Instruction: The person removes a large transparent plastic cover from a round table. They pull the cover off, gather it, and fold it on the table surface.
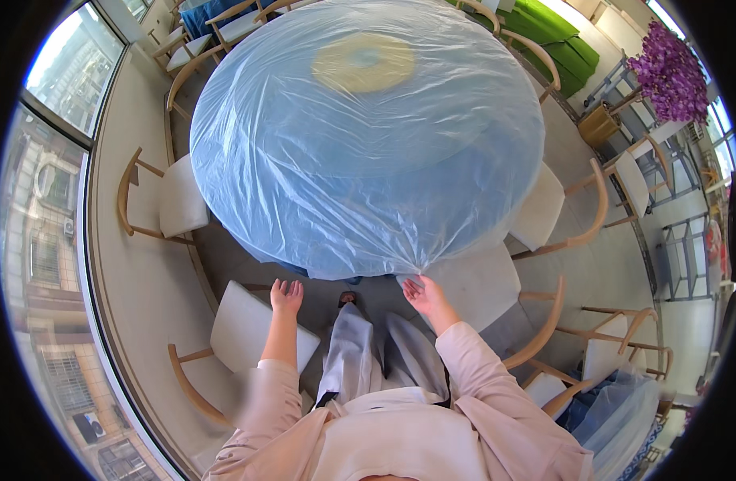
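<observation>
A large round table with a blue cloth stands before me under a clear plastic sheet (344,204). Through the sheet, a yellow ring (363,62) shows near the far side of the table. My left hand (287,296) is palm up with its fingers apart, just short of the table's near edge, and holds nothing. At that edge, my right hand (424,293) has the sheet's gathered rim at its thumb and forefinger, where creases fan out over the top. Its other fingers are loosely curled.
White-seated wooden chairs ring the table, with one (242,327) by my left arm and another (482,282) beyond my right hand. A window (55,180) runs along the left. Purple flowers (668,72) stand at the far right. Another plastic-covered table (620,409) is at the lower right.
</observation>
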A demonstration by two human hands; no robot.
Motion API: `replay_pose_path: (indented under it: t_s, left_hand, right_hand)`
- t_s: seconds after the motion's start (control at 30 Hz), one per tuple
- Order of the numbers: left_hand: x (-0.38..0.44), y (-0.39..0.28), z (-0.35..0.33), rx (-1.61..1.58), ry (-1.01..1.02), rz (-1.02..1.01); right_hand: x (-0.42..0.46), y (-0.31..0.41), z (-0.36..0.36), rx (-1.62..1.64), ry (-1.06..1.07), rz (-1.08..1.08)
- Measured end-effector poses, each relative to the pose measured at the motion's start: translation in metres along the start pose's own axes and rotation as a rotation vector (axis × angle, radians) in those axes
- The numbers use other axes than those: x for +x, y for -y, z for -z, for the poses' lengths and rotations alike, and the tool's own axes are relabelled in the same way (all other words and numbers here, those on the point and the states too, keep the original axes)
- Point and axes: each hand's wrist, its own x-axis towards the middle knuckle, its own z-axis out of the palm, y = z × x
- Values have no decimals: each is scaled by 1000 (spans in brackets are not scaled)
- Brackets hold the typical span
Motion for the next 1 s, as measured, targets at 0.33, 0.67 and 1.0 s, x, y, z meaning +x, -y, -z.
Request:
replay_pose_path:
  t_s: [0.33, 0.67, 1.0]
  left_hand:
    - [65, -38, -71, 145, 415, 176]
    - [88, -104, -24, 84, 363, 213]
    - [72, -93, -30, 93, 267, 40]
  right_hand:
    - [32, -31, -53, 414, 77, 154]
    - [50, -46, -20, 342, -308, 189]
    - [-16, -77, 0, 349, -427, 222]
